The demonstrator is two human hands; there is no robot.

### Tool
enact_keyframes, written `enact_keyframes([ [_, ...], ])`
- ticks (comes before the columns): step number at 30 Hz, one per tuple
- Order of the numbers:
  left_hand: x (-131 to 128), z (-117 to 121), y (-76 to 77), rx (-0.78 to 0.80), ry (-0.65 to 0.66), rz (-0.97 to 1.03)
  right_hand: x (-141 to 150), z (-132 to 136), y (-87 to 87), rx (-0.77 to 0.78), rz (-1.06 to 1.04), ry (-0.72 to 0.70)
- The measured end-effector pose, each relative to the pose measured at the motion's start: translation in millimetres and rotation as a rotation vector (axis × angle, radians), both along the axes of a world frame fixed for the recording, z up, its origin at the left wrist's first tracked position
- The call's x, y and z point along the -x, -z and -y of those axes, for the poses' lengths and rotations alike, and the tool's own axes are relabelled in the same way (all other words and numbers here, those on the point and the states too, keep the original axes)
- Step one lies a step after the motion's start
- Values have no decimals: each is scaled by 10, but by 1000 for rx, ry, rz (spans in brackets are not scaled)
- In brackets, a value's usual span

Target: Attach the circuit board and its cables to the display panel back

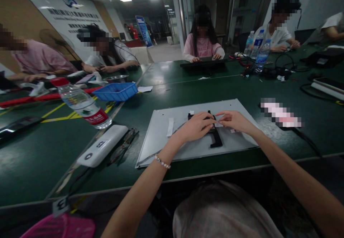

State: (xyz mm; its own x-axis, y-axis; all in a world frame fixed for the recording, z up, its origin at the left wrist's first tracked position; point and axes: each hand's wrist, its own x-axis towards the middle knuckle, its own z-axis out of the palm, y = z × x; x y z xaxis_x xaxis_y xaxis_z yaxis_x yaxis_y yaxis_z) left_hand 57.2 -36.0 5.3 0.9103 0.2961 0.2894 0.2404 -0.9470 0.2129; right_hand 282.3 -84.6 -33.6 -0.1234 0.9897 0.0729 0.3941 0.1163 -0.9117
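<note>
A black angular plastic frame (pixel 216 140) lies on a white board (pixel 158 148) in front of me, partly covered by my hands. My left hand (pixel 197 126) is over the frame, its fingers curved down and closed on it. From the other side my right hand (pixel 231 120) reaches in with thumb and forefinger brought together, close to the left fingertips. Whatever is in that pinch is too small to make out. On the board left of my hands lies a white strip (pixel 170 127).
To the left are a tilted-looking water bottle (pixel 86 107), a blue tray (pixel 116 91), a white power bank (pixel 103 145) and eyeglasses (pixel 124 146). A pink phone-like object (pixel 281 114) with a cable lies right. Several people sit around the green table (pixel 166 78).
</note>
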Motion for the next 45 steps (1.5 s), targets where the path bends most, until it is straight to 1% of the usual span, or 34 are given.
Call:
enact_keyframes([
  [3,-26,17,29,-3,25,-32,13,-25,39,-67,62,0],
  [7,-37,27,46,-16,21,-57,33,-48,69,-109,106,-28],
  [11,-36,22,58,-27,18,-52,41,-32,63,-171,176,-47],
  [16,-47,10,68,-44,42,-57,-14,-3,67,-298,366,-22],
  [22,-54,9,82,-76,58,-108,-24,35,24,-356,425,-36],
  [27,-73,6,87,-146,58,-155,2,56,0,-348,418,-100],
  [32,-108,35,80,-195,42,-190,-15,44,41,-322,395,-75],
  [36,-105,59,74,-194,19,-180,-28,49,63,-311,369,-74],
  [38,-92,49,47,-178,5,-149,-32,56,61,-309,361,-73],
  [40,-68,11,-16,-153,-9,-117,-38,60,52,-315,348,-58],
  [43,-8,-110,-167,-105,-60,-112,-55,60,31,-330,307,-12],
  [45,45,-236,-270,-74,-131,-128,-68,61,18,-336,284,15],
])
